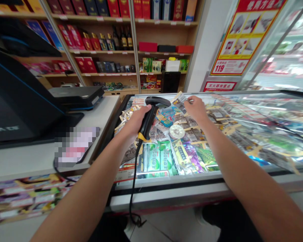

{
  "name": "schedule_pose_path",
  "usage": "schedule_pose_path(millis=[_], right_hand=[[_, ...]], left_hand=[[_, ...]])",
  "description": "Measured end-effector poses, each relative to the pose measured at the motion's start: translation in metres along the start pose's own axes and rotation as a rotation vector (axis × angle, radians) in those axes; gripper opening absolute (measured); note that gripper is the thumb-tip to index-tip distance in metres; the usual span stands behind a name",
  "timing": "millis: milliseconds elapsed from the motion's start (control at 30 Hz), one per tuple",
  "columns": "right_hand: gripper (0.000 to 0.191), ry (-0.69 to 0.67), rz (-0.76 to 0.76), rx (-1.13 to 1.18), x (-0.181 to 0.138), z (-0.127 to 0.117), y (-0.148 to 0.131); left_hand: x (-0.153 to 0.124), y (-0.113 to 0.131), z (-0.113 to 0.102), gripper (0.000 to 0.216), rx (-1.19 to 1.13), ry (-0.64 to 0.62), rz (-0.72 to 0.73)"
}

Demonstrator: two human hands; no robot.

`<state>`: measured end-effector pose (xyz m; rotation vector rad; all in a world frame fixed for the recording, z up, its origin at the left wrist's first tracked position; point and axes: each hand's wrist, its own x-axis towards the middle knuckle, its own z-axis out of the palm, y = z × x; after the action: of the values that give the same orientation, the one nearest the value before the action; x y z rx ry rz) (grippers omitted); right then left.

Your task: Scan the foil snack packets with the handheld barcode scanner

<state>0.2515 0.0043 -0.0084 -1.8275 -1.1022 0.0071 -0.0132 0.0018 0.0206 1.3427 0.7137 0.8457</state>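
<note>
In the left hand (137,118), the scanner (148,121) slants up, pointing right.

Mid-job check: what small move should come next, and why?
Probably turn the packet slightly so its printed side faces the scanner. The right hand pinches the packet beside the scanner's head, printed side toward the camera, while the left hand grips the scanner by its handle. Whether the beam is on isn't clear.
</note>
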Motion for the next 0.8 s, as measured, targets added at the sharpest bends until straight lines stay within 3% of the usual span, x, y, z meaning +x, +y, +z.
schedule_pose_path(millis=[133, 267, 333, 433, 500, 600, 800], right_hand=[[0.014, 0.029, 0.011, -0.391, 0.013, -0.022, 0.025], [0.026, 0.134, -0.265, -0.380, 0.002, -0.006, 0.021], [0.020, 0.022, -0.441, -0.235, -0.017, 0.016, 0.005], [0.024, -0.340, -0.590, -0.036, -0.058, 0.054, -0.023], [0.040, -0.446, -0.512, -0.054, -0.084, 0.077, -0.036], [0.056, -0.479, -0.330, -0.171, -0.107, 0.098, -0.044], [0.047, -0.567, -0.257, -0.066, -0.098, 0.099, -0.038]], left_hand=[[0.001, 0.010, -0.010, 0.041, -0.054, 0.060, 0.025], [0.005, 0.013, -0.018, 0.043, -0.085, 0.108, 0.050], [0.006, 0.013, -0.020, 0.044, -0.086, 0.121, 0.048], [0.006, 0.012, -0.020, 0.044, -0.075, 0.128, 0.030], [0.005, 0.012, -0.018, 0.043, -0.069, 0.127, 0.021], [0.004, 0.011, -0.017, 0.042, -0.072, 0.115, 0.033], [0.005, 0.011, -0.017, 0.040, -0.083, 0.108, 0.037]])
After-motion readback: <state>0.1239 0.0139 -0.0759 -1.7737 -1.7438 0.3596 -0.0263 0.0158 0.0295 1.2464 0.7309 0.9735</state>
